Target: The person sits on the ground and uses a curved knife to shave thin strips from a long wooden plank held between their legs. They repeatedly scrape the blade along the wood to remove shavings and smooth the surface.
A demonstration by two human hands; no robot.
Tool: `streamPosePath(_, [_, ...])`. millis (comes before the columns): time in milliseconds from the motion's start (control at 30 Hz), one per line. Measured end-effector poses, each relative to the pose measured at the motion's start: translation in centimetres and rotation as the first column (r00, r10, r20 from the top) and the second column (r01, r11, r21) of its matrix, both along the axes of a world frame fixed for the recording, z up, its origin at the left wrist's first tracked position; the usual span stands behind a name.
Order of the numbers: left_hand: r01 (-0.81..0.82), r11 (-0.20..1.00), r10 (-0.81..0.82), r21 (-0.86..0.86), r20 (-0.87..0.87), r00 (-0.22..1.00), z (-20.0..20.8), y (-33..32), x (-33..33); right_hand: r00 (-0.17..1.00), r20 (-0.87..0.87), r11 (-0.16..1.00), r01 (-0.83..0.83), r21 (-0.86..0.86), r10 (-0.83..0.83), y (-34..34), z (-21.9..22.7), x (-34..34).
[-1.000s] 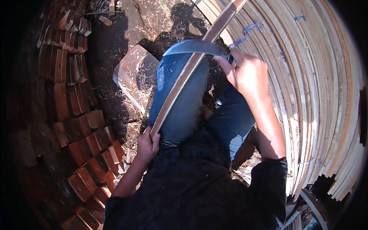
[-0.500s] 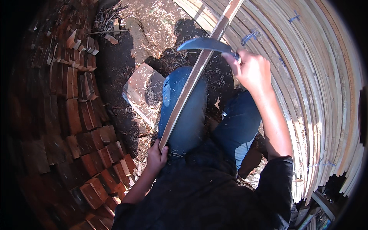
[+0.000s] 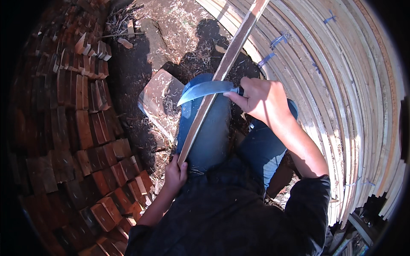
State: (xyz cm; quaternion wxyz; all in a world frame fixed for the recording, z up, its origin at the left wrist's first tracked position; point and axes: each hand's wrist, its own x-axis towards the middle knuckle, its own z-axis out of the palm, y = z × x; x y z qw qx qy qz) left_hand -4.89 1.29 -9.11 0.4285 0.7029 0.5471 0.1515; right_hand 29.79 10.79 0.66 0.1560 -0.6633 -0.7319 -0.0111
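Note:
A long, narrow wooden strip (image 3: 232, 55), brown on its face with pale edges, slants across my thigh and runs up past the top of the view. Its near end is wrapped by the fingers of my left hand (image 3: 174, 174), close to my hip. In my right hand (image 3: 261, 97) is the dark handle of a curved knife (image 3: 203, 91), mostly hidden by my fingers. The knife's broad blade lies across the strip above my knee, its hooked tip pointing left beyond the strip.
Stacked reddish-brown wood blocks (image 3: 89, 128) fill the left side. Long pale strips (image 3: 341, 85), tied with blue bands (image 3: 279, 40), curve along the right. A flat slab (image 3: 160, 94) with shavings on it rests left of my knee. Shavings litter the ground (image 3: 171, 21).
My right hand has drawn the knife down along the strip toward me, from beyond my knee to over it. The left hand and the strip have stayed nearly in place.

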Motion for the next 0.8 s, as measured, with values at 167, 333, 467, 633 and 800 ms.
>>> streamPosePath(167, [0.010,1.000,-0.010,0.026,-0.020,1.000,0.0,0.0,0.2,0.994,0.096,0.994,0.044,0.102,-0.054,0.1,-0.3,1.8])
streamPosePath(333, [-0.002,1.000,0.002,0.007,-0.017,1.000,0.2,0.1,0.3,0.988,0.138,0.981,0.042,0.190,-0.069,0.4,-0.5,1.8])
streamPosePath(467, [0.002,0.999,-0.001,0.051,-0.014,1.000,0.4,0.1,0.6,0.878,-0.037,0.877,0.478,0.057,-0.476,1.4,1.5,7.7])
streamPosePath(633, [-0.002,0.999,0.002,0.054,-0.008,1.000,-0.4,0.4,0.1,0.936,0.092,0.940,0.336,0.060,-0.341,0.0,2.1,6.1])
streamPosePath(800, [-0.008,1.000,0.008,-0.003,0.007,1.000,-1.2,0.2,-0.3,0.994,0.088,0.998,0.061,0.023,-0.063,-0.8,0.0,1.0])
